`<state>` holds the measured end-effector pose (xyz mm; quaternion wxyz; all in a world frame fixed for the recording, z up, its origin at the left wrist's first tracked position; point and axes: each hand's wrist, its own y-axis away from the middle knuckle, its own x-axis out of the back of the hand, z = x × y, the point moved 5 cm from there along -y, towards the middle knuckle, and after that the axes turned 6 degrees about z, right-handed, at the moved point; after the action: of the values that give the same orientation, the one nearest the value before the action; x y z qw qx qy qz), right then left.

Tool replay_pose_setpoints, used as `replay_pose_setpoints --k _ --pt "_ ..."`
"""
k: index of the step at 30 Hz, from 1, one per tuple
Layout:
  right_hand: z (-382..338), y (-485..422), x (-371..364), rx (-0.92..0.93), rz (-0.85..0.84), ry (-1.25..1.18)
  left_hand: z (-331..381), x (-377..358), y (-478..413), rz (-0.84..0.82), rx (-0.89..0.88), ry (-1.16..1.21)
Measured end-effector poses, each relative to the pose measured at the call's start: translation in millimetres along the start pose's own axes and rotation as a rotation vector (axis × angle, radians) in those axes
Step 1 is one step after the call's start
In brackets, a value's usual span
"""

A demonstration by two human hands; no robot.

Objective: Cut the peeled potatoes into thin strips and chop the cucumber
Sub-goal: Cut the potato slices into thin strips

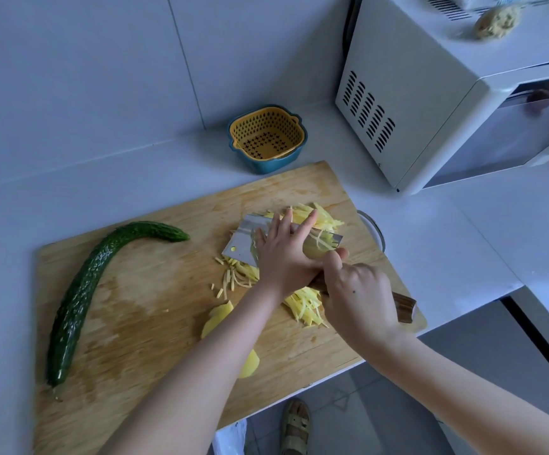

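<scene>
The pale counter [141, 178] bears a wooden cutting board [155, 284], a colander basket [266, 139], a microwave [430, 103] and perhaps a glass bowl [373, 229].

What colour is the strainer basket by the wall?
Yellow strainer basket nested in a teal outer bowl, seen in the head view.

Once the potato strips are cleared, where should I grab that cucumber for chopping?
Grip the cucumber at its straight, thick lower half, coming from above with the left hand; the curved upper end would roll.

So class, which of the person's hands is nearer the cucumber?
Left. The left hand lies flat on the cleaver blade, closer to the cucumber; the right hand grips the handle, farther away.
</scene>
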<state>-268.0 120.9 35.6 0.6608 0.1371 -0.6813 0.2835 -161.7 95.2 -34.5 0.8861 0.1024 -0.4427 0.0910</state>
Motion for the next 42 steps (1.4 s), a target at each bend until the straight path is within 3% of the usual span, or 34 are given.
replay_pose_setpoints --k 17,21,23,28,31,34,42 --pt "27 5 25 0.012 -0.048 -0.084 -76 17 -53 0.037 0.209 -0.183" --pt "55 12 44 -0.130 -0.151 -0.036 -98 15 -60 0.086 0.175 -0.191" --pt "70 14 52 -0.254 -0.214 -0.159 -101 15 -61 0.105 0.105 -0.168" --pt "83 23 50 -0.451 -0.286 -0.666 -84 44 -55 0.203 0.157 0.288" --pt "60 36 36 -0.481 -0.375 -0.872 -84 72 -40 0.293 0.137 0.171" --pt "32 49 23 -0.425 -0.430 -0.885 -103 89 -3 0.402 0.197 0.013" --pt "0 84 -1 -0.412 -0.556 -0.871 -120 44 106 -0.122 0.144 -0.040"
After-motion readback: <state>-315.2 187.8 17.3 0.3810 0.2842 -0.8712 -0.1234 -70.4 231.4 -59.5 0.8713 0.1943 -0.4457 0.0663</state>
